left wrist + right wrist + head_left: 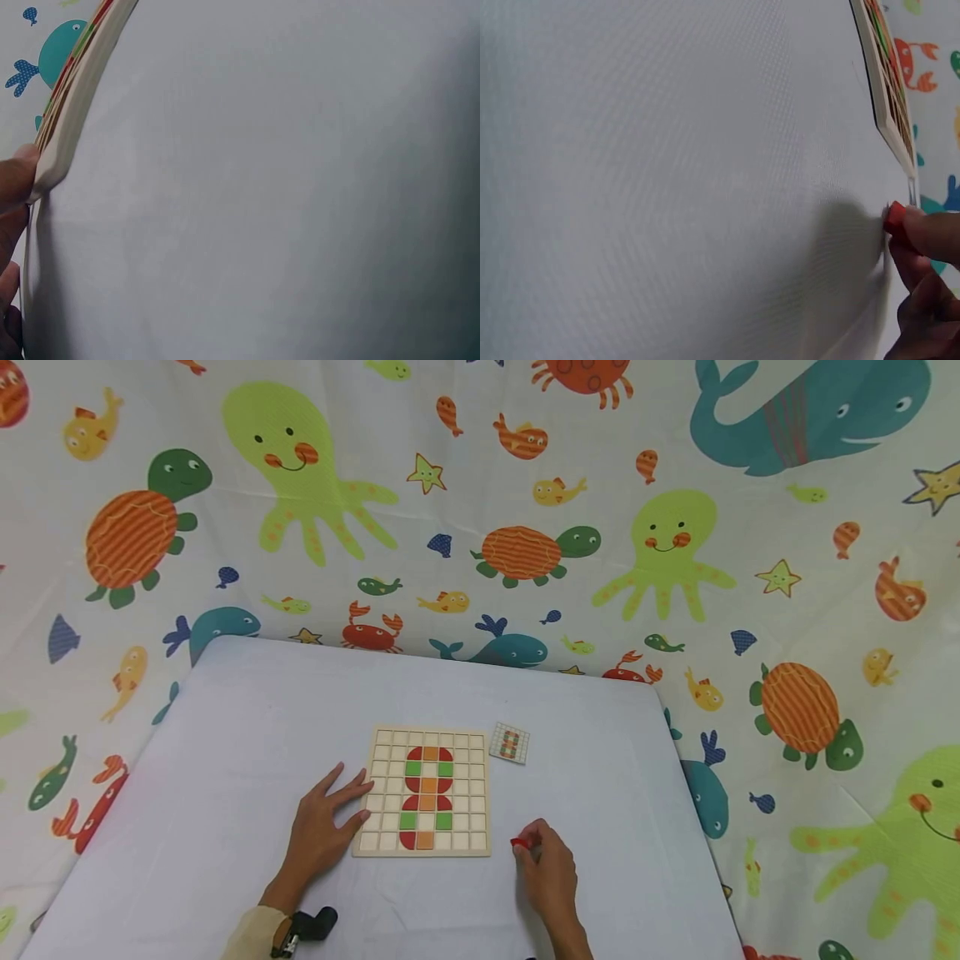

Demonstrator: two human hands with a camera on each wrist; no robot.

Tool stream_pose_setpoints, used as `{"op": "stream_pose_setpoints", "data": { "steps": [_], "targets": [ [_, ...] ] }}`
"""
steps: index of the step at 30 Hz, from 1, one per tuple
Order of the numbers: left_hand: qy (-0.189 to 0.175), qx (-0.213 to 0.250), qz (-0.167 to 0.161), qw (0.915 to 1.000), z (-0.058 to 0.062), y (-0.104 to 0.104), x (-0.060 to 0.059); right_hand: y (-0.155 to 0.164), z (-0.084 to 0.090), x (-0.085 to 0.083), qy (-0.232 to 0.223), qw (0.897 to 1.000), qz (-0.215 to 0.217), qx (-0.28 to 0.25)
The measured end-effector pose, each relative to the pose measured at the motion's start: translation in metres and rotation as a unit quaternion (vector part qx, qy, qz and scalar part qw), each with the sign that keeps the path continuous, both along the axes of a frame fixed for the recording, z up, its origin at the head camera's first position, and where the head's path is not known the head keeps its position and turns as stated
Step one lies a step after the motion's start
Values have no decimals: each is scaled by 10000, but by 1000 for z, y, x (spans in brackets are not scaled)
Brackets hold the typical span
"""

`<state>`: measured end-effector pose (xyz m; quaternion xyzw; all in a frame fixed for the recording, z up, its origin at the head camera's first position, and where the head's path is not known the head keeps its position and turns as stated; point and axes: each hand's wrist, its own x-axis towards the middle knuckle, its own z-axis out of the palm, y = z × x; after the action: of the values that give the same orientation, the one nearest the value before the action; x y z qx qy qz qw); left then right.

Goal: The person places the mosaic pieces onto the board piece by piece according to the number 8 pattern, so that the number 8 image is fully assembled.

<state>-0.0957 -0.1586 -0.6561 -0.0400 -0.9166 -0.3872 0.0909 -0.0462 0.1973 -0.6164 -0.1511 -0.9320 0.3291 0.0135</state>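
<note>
A square wooden grid board (420, 853) lies on the table, with red, orange and green tiles forming a figure in its middle columns. My left hand (318, 827) rests at the board's left edge, fingers spread and touching the rim. In the left wrist view its thumb (15, 180) lies against the board's corner. Off the board's lower right corner, my right hand (551, 868) pinches a small red tile (520, 842) between thumb and fingers. The right wrist view shows that red tile (895, 219) at the fingertips; its full shape is hidden.
A small pattern card (510, 743) with a similar coloured figure on a grid lies beside the board's upper right corner. White cloth covers the table (615, 760). Behind it hangs a curtain (420, 585) printed with sea animals.
</note>
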Motion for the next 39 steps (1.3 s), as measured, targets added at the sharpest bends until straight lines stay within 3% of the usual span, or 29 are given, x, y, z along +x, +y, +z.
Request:
{"op": "stream_pose_setpoints", "data": {
  "steps": [8,14,19,28,33,39],
  "targets": [
    [81,34,-47,10000,1,0,1,-2,2,4,469,9968,260,-599],
    [74,19,-37,10000,1,0,1,-7,9,3,422,9919,269,-1163],
    [79,15,-30,10000,1,0,2,-14,11,1,479,9915,420,-1136],
    [41,33,-1,10000,2,1,2,-39,12,-10,429,9847,1089,-1288],
    [-11,64,8,10000,3,1,2,-55,12,-16,273,9821,1211,-1420],
    [-21,15,9,10000,3,2,2,-71,8,-20,-33,9860,1190,-1168]
  ]
}}
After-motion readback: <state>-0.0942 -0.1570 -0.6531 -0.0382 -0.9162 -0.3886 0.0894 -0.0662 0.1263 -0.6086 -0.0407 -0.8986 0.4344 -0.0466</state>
